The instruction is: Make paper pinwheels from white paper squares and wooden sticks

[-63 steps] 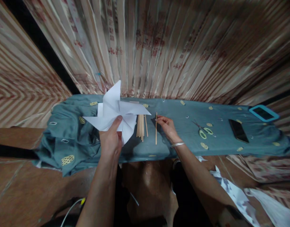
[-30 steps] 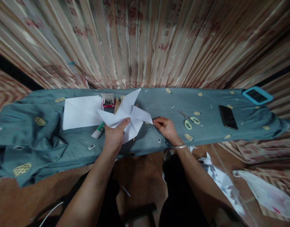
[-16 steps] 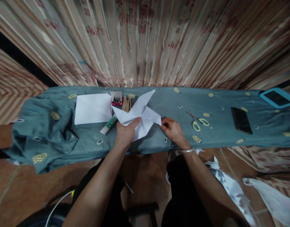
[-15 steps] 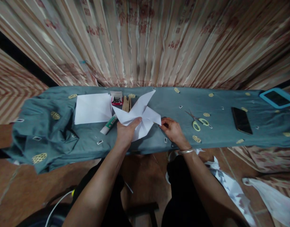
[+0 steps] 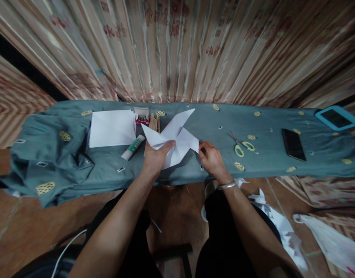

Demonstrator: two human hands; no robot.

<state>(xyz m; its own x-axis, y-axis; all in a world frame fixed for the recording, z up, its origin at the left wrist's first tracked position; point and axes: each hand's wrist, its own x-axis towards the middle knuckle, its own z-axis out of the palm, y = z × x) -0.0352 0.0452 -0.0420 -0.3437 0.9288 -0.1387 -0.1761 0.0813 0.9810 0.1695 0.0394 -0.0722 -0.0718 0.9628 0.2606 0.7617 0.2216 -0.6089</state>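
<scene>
With our left hand (image 5: 154, 156) we hold the white paper pinwheel (image 5: 181, 141) over the middle of the cloth-covered table (image 5: 200, 119). The thumb presses on the upper face near the hub; the other fingers are hidden beneath the paper. We position the right hand (image 5: 210, 157) at the tip of the right blade, fingers curled and drawn together; we cannot tell what, if anything, they pinch. Left of the pinwheel we have a stack of white paper (image 5: 112, 129), an open red box (image 5: 142, 119) containing small metal pieces, a bundle of wooden sticks (image 5: 154, 121) beside it, and a glue stick (image 5: 133, 147). Right of the right hand lie the green-handled scissors (image 5: 237, 142), blades parted, then a smartphone (image 5: 293, 144).
</scene>
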